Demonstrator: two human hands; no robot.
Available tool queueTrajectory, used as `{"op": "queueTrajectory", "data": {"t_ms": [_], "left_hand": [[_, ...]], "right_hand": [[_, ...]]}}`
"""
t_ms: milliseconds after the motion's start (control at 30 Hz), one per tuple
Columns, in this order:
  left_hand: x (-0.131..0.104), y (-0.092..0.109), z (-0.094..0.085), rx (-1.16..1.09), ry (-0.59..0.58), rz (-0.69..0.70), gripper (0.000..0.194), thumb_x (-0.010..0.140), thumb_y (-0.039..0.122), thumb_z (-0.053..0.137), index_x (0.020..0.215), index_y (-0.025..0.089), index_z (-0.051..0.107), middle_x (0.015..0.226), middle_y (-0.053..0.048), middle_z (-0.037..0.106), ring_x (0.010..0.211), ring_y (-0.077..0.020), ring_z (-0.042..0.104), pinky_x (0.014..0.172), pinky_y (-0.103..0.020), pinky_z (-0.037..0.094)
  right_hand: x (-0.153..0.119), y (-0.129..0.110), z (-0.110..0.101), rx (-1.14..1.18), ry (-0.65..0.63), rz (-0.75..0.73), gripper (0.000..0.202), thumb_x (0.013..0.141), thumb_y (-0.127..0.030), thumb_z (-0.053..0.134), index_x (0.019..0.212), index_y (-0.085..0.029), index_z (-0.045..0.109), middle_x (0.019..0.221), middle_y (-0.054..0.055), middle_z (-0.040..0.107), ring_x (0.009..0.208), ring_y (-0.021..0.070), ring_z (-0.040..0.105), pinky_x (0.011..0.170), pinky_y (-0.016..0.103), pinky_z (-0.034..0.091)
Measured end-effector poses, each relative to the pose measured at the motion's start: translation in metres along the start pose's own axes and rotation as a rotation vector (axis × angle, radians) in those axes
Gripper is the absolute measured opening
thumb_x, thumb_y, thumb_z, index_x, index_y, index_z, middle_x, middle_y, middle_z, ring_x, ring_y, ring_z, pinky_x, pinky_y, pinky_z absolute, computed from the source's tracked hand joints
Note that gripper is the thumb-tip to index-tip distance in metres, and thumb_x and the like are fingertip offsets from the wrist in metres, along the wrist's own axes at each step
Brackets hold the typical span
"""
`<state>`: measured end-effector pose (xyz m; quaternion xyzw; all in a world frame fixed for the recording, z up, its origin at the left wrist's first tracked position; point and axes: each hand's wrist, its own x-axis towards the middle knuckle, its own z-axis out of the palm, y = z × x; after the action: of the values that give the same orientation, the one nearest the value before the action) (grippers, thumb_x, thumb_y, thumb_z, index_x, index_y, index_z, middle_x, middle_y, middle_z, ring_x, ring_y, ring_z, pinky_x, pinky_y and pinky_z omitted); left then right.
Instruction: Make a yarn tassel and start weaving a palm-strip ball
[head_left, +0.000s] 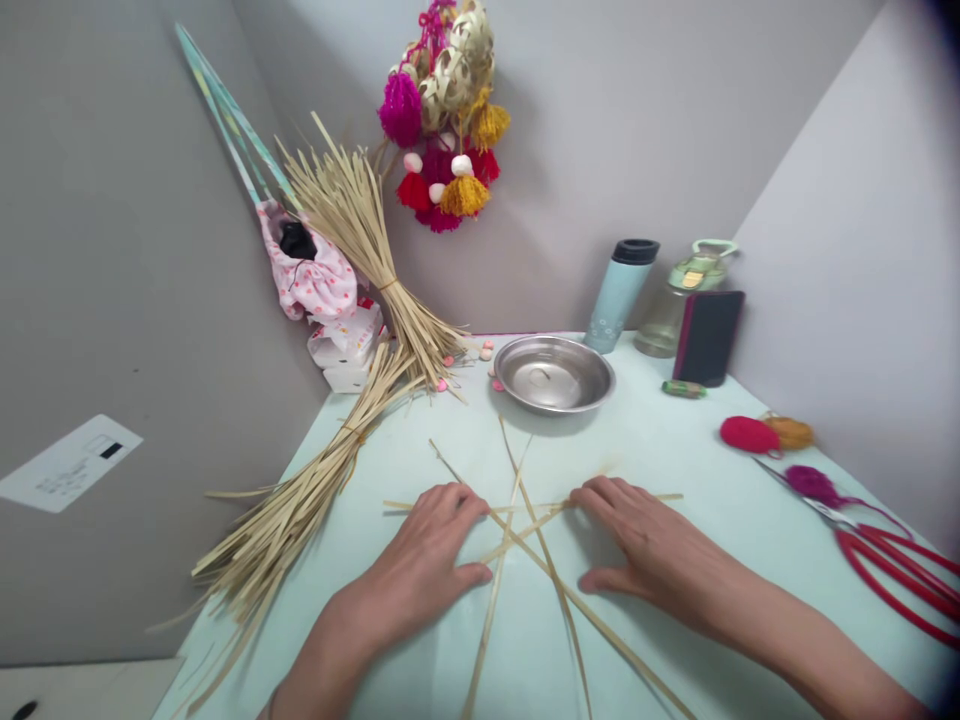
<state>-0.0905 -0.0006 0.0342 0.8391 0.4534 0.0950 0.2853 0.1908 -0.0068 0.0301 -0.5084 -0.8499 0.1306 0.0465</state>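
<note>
Several flat, straw-coloured plant strips (556, 570) lie crossed over each other on the pale table, forming a star-like lattice. On its left side rests my left hand (424, 550), its fingertips down on the strips and its thumb held apart. My right hand (645, 530) is at the other side, index fingertip touching the end of a slanting strip near the crosswise one. Its thumb is also spread away from the fingers. Both hands appear to press or touch the strips rather than grasp them. The strip parts under my fingers are hidden.
Two tied bundles of strips, an upper bundle (375, 250) and a lower bundle (300, 500), stand left. Behind sit a metal bowl (551, 402), a tumbler (619, 300), a bottle (664, 315) and a phone (709, 338). Red-handled scissors (885, 560) and yarn (750, 435) lie right.
</note>
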Motion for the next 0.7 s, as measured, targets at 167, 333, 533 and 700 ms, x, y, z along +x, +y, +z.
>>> {"op": "queueTrajectory", "data": {"t_ms": [167, 333, 533, 700], "left_hand": [[0.002, 0.002, 0.004, 0.031, 0.020, 0.021, 0.035, 0.083, 0.024, 0.066, 0.114, 0.027, 0.051, 0.116, -0.002, 0.049, 0.109, -0.0219, 0.044, 0.096, -0.037, 0.039], [0.005, 0.000, 0.013, 0.088, 0.076, 0.007, 0.039, 0.083, 0.027, 0.066, 0.118, 0.026, 0.049, 0.114, -0.004, 0.049, 0.108, -0.0237, 0.044, 0.095, -0.040, 0.038], [0.005, 0.000, 0.017, 0.138, 0.090, -0.025, 0.039, 0.081, 0.026, 0.069, 0.115, 0.024, 0.051, 0.108, -0.005, 0.049, 0.104, -0.0245, 0.043, 0.093, -0.041, 0.038], [0.006, 0.002, 0.015, 0.115, 0.081, -0.012, 0.037, 0.082, 0.024, 0.068, 0.115, 0.024, 0.050, 0.111, -0.004, 0.050, 0.105, -0.0232, 0.043, 0.092, -0.039, 0.038]], "right_hand": [[0.001, 0.000, 0.008, 0.021, 0.063, -0.052, 0.056, 0.072, -0.046, 0.078, 0.116, -0.022, 0.052, 0.107, 0.009, 0.057, 0.098, 0.0298, 0.055, 0.085, 0.045, 0.046], [0.004, -0.006, 0.013, 0.006, 0.094, -0.040, 0.068, 0.060, -0.042, 0.086, 0.116, -0.021, 0.053, 0.105, 0.009, 0.058, 0.098, 0.0307, 0.055, 0.085, 0.046, 0.046], [0.002, -0.012, 0.017, -0.021, 0.079, -0.034, 0.078, 0.058, -0.052, 0.085, 0.119, -0.016, 0.052, 0.111, 0.015, 0.056, 0.102, 0.0343, 0.054, 0.088, 0.051, 0.046], [0.001, -0.012, 0.022, -0.020, 0.107, -0.068, 0.086, 0.056, -0.059, 0.081, 0.123, -0.016, 0.049, 0.119, 0.018, 0.054, 0.111, 0.0371, 0.051, 0.094, 0.054, 0.042]]}}
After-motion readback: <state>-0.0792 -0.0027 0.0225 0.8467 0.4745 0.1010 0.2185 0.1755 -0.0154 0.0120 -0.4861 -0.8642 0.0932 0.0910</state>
